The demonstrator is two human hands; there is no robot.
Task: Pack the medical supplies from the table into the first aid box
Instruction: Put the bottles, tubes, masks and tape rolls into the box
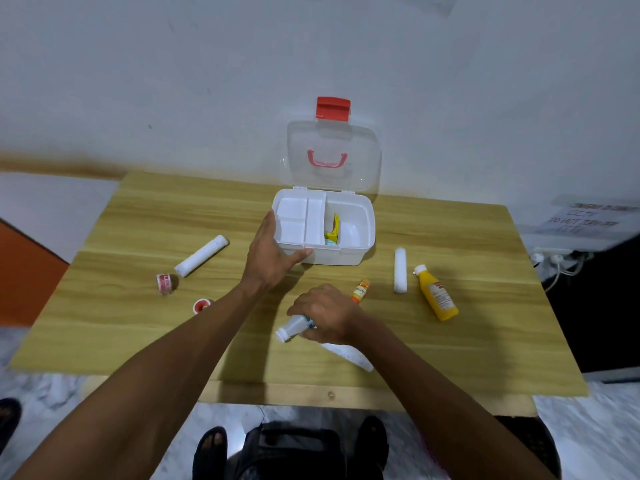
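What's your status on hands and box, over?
Left hand gripping first aid box corner, lid up. Right hand holding white bottle. Inner tray covers box's left half; right half open.

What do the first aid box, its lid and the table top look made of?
The first aid box looks like opaque white plastic, smooth and slightly glossy, with moulded compartments. The lid is clear plastic: the wall shows through it, and its handle and clasp are red plastic. The table top has a matte light wood grain, probably laminate, though it could be solid wood.
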